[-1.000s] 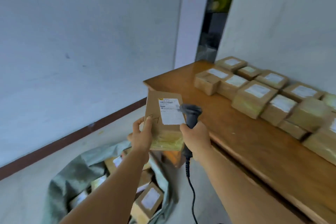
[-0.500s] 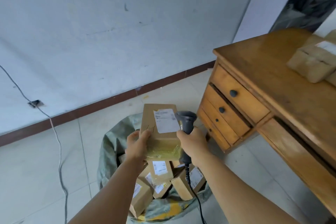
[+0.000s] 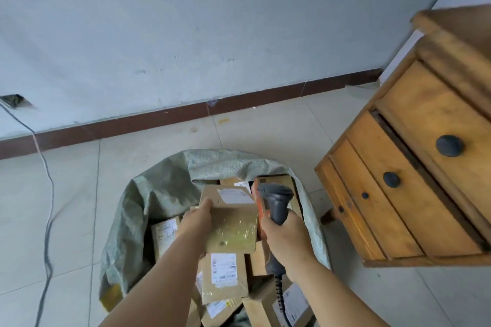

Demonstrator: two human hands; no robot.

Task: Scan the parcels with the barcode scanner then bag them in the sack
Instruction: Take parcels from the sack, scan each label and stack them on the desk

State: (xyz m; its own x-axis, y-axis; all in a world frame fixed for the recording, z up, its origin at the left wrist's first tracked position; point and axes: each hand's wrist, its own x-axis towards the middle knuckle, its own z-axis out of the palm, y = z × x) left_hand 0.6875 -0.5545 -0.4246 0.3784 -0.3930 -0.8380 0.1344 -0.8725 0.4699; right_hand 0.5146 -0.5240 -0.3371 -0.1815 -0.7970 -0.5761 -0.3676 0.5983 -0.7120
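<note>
Only one view on my end: head cam, wide-angle, pitched steeply down and forward. It sits close above both forearms. Left hand [image 3: 198, 216] and right hand [image 3: 285, 233] land lower centre, the open sack [image 3: 159, 188] just beyond the fingertips, filling the bottom middle. Wall [image 3: 186, 34] and skirting run across the top; desk drawers [image 3: 414, 180] bulge in right of the right-hand fingers, edges warped by the lens.

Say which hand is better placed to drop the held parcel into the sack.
Left. The left hand already grips the parcel directly over the open sack, so probably it need only let go. The right hand is busy holding the scanner.
</note>
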